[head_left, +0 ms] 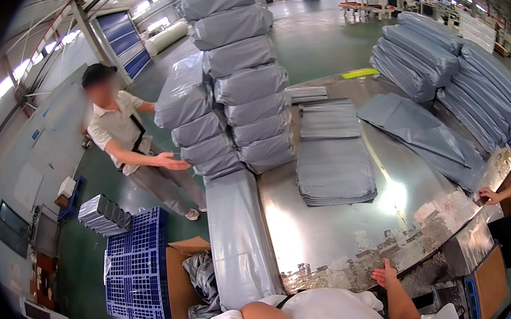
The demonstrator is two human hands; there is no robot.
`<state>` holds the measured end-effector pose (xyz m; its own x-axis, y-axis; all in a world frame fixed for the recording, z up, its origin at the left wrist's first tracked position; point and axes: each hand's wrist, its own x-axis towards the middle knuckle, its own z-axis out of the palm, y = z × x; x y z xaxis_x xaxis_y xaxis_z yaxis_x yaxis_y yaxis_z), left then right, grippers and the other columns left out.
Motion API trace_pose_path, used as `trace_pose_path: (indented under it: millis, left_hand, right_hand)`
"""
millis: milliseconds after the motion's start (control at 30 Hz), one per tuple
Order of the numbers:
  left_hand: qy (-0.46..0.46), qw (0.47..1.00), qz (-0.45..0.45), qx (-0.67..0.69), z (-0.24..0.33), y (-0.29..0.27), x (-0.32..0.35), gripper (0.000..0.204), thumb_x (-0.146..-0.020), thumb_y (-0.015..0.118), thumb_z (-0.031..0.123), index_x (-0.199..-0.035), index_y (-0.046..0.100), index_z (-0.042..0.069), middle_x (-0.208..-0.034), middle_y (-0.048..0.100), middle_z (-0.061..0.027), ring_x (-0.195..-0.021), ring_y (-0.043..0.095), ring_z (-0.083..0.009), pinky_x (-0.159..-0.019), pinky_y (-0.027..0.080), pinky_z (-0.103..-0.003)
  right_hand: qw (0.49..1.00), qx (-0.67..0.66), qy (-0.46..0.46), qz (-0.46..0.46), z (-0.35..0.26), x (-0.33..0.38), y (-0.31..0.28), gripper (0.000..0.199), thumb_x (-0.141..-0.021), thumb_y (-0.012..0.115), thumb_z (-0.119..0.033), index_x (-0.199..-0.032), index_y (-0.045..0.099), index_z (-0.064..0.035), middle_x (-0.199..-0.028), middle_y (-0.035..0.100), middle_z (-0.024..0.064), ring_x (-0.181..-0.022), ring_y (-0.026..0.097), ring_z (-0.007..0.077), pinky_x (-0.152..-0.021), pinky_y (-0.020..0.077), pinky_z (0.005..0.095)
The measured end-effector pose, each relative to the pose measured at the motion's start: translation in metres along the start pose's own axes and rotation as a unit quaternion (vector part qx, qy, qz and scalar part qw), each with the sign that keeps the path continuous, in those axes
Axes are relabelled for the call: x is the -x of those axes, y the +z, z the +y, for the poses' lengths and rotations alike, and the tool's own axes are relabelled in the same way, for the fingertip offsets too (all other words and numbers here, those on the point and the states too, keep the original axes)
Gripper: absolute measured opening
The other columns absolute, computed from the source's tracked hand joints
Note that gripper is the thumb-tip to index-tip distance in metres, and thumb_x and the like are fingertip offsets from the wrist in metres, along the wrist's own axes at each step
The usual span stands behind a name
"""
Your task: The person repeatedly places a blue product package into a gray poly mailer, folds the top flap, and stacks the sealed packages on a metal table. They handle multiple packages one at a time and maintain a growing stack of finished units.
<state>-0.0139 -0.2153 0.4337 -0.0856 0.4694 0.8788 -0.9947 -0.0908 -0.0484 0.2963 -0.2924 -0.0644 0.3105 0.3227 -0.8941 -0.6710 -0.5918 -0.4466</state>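
My right hand (385,274) is over the worn near edge of the metal table (271,189), fingers stretched apart, holding nothing. Of my left arm only a bent part shows at the lower edge; its hand is out of sight. Beyond my right hand, a neat stack of flat grey plastic bags (337,169) lies on the tabletop. Farther right spreads a looser pile of grey bags (422,134). Along the left side of the table rests a long grey wrapped bundle (237,239).
Tall stacks of grey wrapped bundles (242,57) rise at the far left. More bundles (419,52) stand at back right. One person (127,126) reaches toward the left stack; another person's hand (489,196) is at the right edge. A blue pallet (136,265) stands beside an open carton (175,283).
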Motion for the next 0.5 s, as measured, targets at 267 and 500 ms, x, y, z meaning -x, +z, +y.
trace_pose_path:
  millis: [267,500]
  left_hand:
    - [0.016,0.993,-0.117,0.023,-0.004,-0.024,-0.005,0.013,-0.078,0.057,0.003,-0.089,0.057,0.01,-0.095,0.05,-0.0051,-0.086,0.048,-0.0188,-0.069,0.049,-0.027]
    - [0.036,0.997,-0.051,-0.034,0.003,-0.004,0.004,0.011,-0.078,0.058,0.007,-0.088,0.056,0.01,-0.093,0.049,-0.0042,-0.084,0.047,-0.0177,-0.069,0.047,-0.025]
  right_hand:
    - [1.0,-0.01,-0.006,0.003,0.003,0.001,-0.002,0.074,-0.071,0.035,-0.073,-0.081,0.06,-0.0034,-0.072,0.064,0.0079,-0.056,0.06,0.0172,-0.043,0.0394,0.0267]
    - [1.0,-0.023,-0.013,-0.003,0.003,0.002,-0.002,0.073,-0.072,0.037,-0.072,-0.08,0.06,-0.0035,-0.068,0.063,0.0075,-0.054,0.059,0.0162,-0.041,0.0388,0.0257]
